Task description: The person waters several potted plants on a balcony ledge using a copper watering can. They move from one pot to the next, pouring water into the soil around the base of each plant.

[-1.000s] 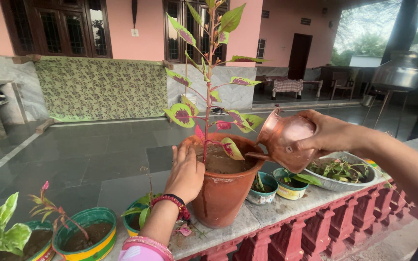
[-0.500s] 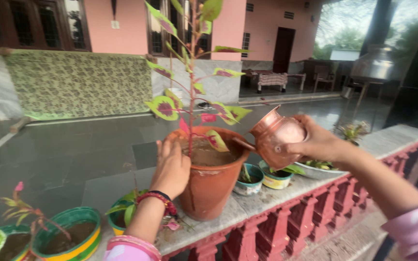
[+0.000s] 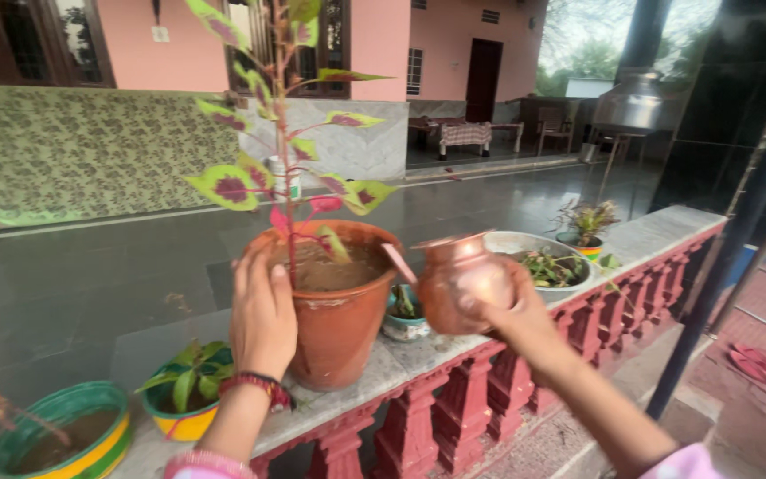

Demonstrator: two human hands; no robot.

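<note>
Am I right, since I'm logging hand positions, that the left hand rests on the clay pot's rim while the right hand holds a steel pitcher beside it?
One detail is wrong: the vessel in the right hand is a copper pot, not a steel pitcher. The head view shows it. The left hand does rest on the rim of the clay pot.

A copper-coloured water pot (image 3: 461, 282) is near a terracotta flowerpot (image 3: 337, 306) whose plant (image 3: 281, 173) has green leaves with magenta centres; far left, a green floral cloth (image 3: 90, 146).
</note>
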